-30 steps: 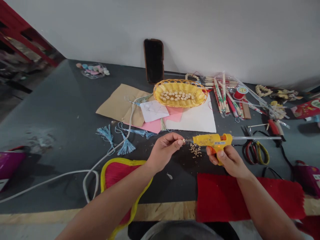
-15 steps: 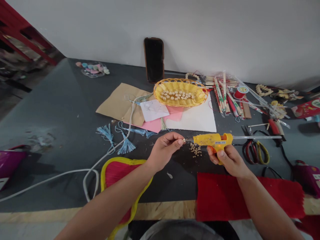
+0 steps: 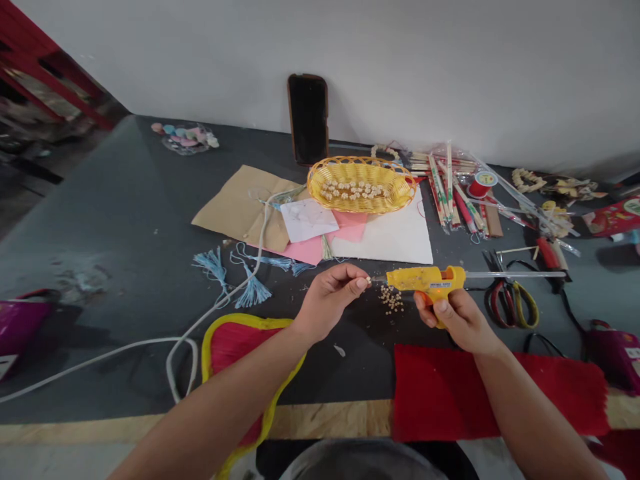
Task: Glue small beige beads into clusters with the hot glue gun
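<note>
My left hand [image 3: 333, 297] pinches a tiny pale bead-like piece [image 3: 369, 281] between thumb and forefinger, right at the metal nozzle of a yellow glue gun [image 3: 425, 280]. My right hand [image 3: 457, 317] is wrapped round the glue gun's handle, and a clear glue stick [image 3: 515, 275] sticks out of its back. Below the nozzle lies a small heap of tiny pale beads [image 3: 391, 300] on the dark table [image 3: 150, 267]. Behind my hands stands a yellow woven basket [image 3: 361, 200] with rows of small pale flower-like pieces [image 3: 354, 191] in it.
A phone [image 3: 308, 119] leans on the wall. Papers [image 3: 240, 207], blue tassels [image 3: 253, 290] and a white cable [image 3: 190, 331] lie left of centre. Scissors [image 3: 511, 303], wrapped sticks [image 3: 450, 193] and red thread [image 3: 481, 185] are at the right. Red cloth [image 3: 440, 393] lies near the front edge.
</note>
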The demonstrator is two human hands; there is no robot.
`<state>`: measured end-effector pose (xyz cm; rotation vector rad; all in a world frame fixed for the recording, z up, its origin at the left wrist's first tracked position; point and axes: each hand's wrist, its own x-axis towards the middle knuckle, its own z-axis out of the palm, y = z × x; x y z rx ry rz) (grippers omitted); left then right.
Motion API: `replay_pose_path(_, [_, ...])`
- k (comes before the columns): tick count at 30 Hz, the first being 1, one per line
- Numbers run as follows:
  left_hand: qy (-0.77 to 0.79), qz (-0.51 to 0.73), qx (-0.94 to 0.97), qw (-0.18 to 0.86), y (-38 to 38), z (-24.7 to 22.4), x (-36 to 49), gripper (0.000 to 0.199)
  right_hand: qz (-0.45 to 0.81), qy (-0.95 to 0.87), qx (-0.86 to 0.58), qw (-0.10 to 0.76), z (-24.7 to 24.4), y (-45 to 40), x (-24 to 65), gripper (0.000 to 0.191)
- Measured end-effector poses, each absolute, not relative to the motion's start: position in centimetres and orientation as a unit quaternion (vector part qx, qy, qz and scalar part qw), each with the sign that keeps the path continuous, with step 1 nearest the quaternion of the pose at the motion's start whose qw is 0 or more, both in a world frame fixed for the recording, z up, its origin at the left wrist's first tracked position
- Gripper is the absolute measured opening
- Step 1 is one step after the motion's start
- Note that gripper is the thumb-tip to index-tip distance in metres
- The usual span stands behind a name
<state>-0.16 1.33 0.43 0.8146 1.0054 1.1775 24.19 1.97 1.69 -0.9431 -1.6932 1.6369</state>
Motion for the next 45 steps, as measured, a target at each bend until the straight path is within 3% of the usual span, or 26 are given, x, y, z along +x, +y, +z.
replay_pose_path(27, [0.445,0.528,0.359,0.628,1.5,-0.1,-0.3,0.022,0.621,-0.636,-0.345,0.301,1.9,2.0,24.1,0.037])
replay_pose_path(33, [0.402,0.580,0.275,0.653,1.9,0.0,-0.4,0.019,0.584,-0.546,-0.466,0.379,1.3,3.1,24.9,0.032])
replay_pose_path(40, [0.386,0.568,0.282,0.670,1.7,0.2,-0.1,0.019,0.603,-0.463,-0.520,0.389,1.1,7.9,23.9,0.042])
replay_pose_path(45, [0.393,0.569,0.289,0.662,1.7,0.3,-0.1,0.020,0.489,-0.543,-0.573,0.371,1.4,9.4,25.0,0.053])
